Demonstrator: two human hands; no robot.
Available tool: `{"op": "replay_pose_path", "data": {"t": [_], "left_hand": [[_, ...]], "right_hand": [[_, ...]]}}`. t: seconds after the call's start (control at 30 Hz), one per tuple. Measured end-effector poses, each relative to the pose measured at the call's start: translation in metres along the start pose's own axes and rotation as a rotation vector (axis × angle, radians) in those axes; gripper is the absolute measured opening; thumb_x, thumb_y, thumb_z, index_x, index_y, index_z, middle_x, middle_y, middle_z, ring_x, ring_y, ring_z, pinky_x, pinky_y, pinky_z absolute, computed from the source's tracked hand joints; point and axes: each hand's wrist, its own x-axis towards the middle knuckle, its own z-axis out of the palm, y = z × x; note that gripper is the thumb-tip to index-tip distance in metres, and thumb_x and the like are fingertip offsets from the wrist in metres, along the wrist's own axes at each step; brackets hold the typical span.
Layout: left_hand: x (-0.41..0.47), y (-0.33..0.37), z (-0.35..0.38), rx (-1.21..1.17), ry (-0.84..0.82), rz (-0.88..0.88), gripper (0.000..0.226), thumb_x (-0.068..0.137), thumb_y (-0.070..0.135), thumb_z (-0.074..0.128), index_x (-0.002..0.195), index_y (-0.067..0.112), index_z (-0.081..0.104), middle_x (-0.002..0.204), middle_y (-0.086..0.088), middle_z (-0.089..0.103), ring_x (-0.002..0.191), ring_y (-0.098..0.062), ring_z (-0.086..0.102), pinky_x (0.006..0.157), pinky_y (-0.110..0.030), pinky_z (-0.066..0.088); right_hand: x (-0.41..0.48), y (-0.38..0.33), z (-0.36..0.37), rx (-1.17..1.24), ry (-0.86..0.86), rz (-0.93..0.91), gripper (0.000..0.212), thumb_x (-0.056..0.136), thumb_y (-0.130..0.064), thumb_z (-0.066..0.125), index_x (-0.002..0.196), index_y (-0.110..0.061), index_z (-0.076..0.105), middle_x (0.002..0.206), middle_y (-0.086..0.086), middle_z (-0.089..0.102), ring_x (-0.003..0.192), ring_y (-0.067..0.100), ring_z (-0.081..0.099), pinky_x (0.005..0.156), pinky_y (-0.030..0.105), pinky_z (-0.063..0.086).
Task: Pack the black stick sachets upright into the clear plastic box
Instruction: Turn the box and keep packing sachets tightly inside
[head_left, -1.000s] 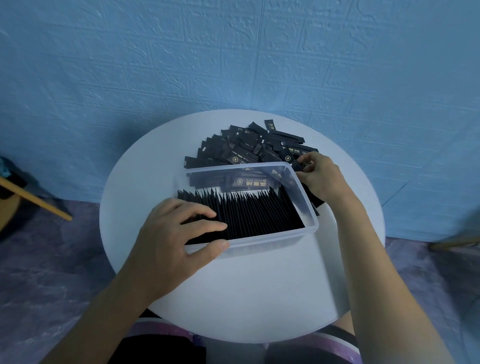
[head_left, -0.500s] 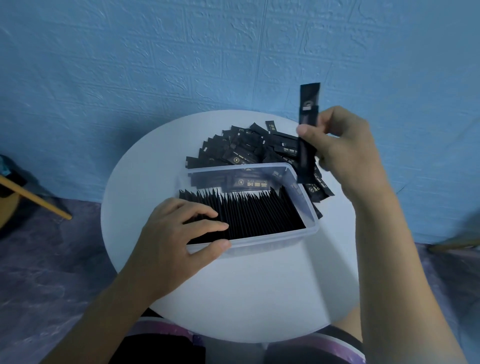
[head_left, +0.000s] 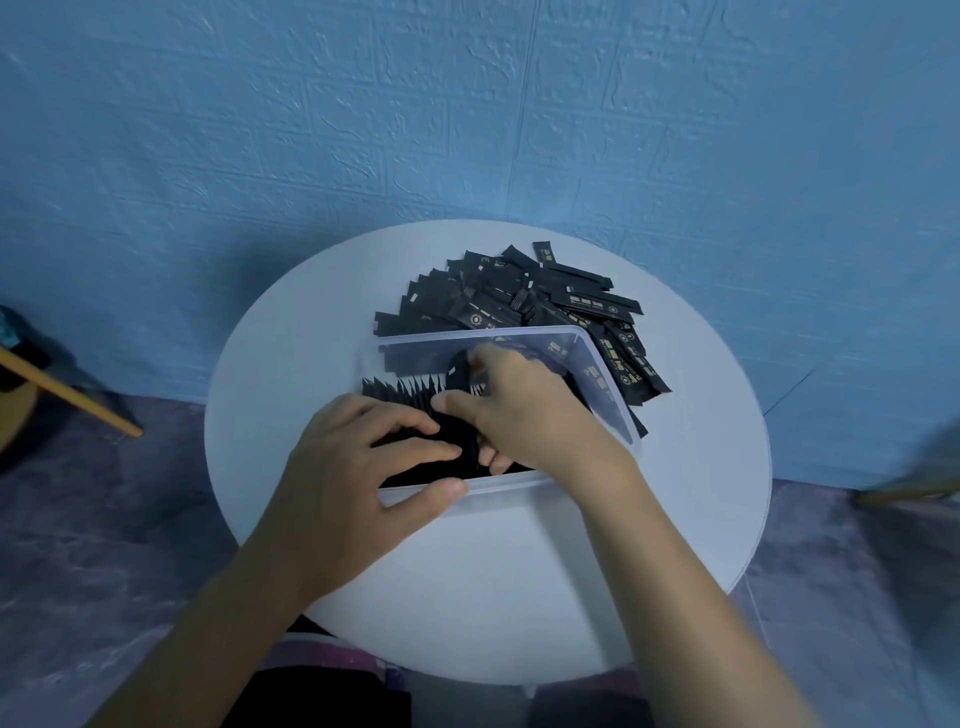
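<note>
Down from its raised position half a second earlier, the right hand (head_left: 524, 415) has dropped into the clear box (head_left: 493, 332), taking the single sachet (head_left: 459, 375) it carried in the air with it. That sachet is now pinched between the thumb and fingers of this hand, and only its upper end shows past the thumb. Its long axis looks close to vertical, pointing down into the packed row (head_left: 405, 389). The left hand (head_left: 363, 478) has not shifted. Its fingers lie spread and relaxed over the tops of the packed sachets just left of the right hand, and its thumb presses the near wall of the box from outside. It holds nothing. The slot for the held sachet seems to lie right between the two hands, where the left fingertips hold the row back. The right hand is the nearer one and probably only has to push straight down. By count there is one box and one sachet in hand. The standing row inside is too dense to count and fills most of the box. A loose pile (head_left: 519, 296) of several dozen sachets lies flat on the white surface (head_left: 519, 571) beyond both hands, spilling round the right side of the box.
</note>
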Motion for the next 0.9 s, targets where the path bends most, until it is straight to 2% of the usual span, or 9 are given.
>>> {"op": "replay_pose_path", "data": {"t": [0.1, 0.2, 0.37, 0.47, 0.57, 0.73, 0.9], "left_hand": [[0.0, 0.0, 0.0, 0.004, 0.005, 0.01, 0.05, 0.097, 0.066, 0.043, 0.104, 0.031, 0.079, 0.111, 0.016, 0.068, 0.101, -0.015, 0.057, 0.088, -0.042, 0.049], [0.0, -0.001, 0.001, 0.006, 0.009, 0.022, 0.048, 0.097, 0.064, 0.045, 0.104, 0.031, 0.079, 0.11, 0.015, 0.068, 0.1, -0.016, 0.058, 0.088, -0.042, 0.049], [0.0, 0.0, 0.0, 0.002, 0.002, 0.021, 0.051, 0.097, 0.066, 0.042, 0.104, 0.031, 0.079, 0.114, 0.017, 0.068, 0.1, -0.017, 0.058, 0.09, -0.041, 0.048], [0.001, 0.0, 0.0, 0.001, 0.014, 0.03, 0.051, 0.098, 0.066, 0.042, 0.104, 0.03, 0.079, 0.113, 0.019, 0.069, 0.098, -0.016, 0.058, 0.089, -0.039, 0.048], [0.001, 0.001, 0.0, -0.006, 0.027, 0.035, 0.05, 0.098, 0.065, 0.044, 0.104, 0.03, 0.079, 0.113, 0.02, 0.07, 0.095, -0.017, 0.058, 0.088, -0.038, 0.048], [0.001, 0.0, 0.0, 0.008, 0.02, 0.042, 0.048, 0.097, 0.064, 0.045, 0.104, 0.031, 0.079, 0.113, 0.02, 0.07, 0.096, -0.016, 0.057, 0.087, -0.04, 0.049], [0.001, 0.001, -0.001, 0.017, 0.021, 0.044, 0.04, 0.094, 0.059, 0.053, 0.103, 0.03, 0.079, 0.112, 0.019, 0.07, 0.097, -0.016, 0.057, 0.087, -0.039, 0.048]], "right_hand": [[-0.001, 0.003, -0.003, 0.073, -0.128, 0.015, 0.028, 0.097, -0.037, 0.063, 0.114, -0.017, 0.052, 0.065, 0.005, 0.067, 0.052, 0.015, 0.068, 0.052, 0.03, 0.058], [-0.001, 0.009, -0.004, 0.121, -0.171, 0.023, 0.029, 0.1, -0.033, 0.059, 0.121, -0.015, 0.051, 0.066, 0.007, 0.067, 0.056, 0.019, 0.07, 0.062, 0.036, 0.062], [-0.001, 0.01, -0.004, 0.137, -0.177, 0.046, 0.027, 0.101, -0.027, 0.059, 0.124, -0.017, 0.049, 0.068, 0.006, 0.07, 0.055, 0.016, 0.069, 0.057, 0.029, 0.057], [0.0, 0.009, -0.003, 0.112, -0.157, 0.063, 0.026, 0.1, -0.027, 0.061, 0.121, -0.017, 0.048, 0.072, 0.009, 0.072, 0.055, 0.018, 0.07, 0.054, 0.028, 0.055], [0.0, 0.005, 0.0, 0.06, -0.113, 0.08, 0.025, 0.099, -0.028, 0.062, 0.117, -0.017, 0.048, 0.066, 0.006, 0.069, 0.052, 0.016, 0.069, 0.05, 0.025, 0.053], [0.0, 0.001, 0.002, -0.008, -0.085, 0.083, 0.021, 0.099, -0.031, 0.061, 0.103, -0.012, 0.053, 0.062, 0.003, 0.069, 0.053, 0.017, 0.071, 0.051, 0.026, 0.055], [-0.002, 0.002, 0.0, -0.045, -0.096, 0.061, 0.028, 0.099, -0.034, 0.061, 0.093, -0.007, 0.059, 0.058, 0.0, 0.067, 0.052, 0.012, 0.069, 0.054, 0.025, 0.055]]}}
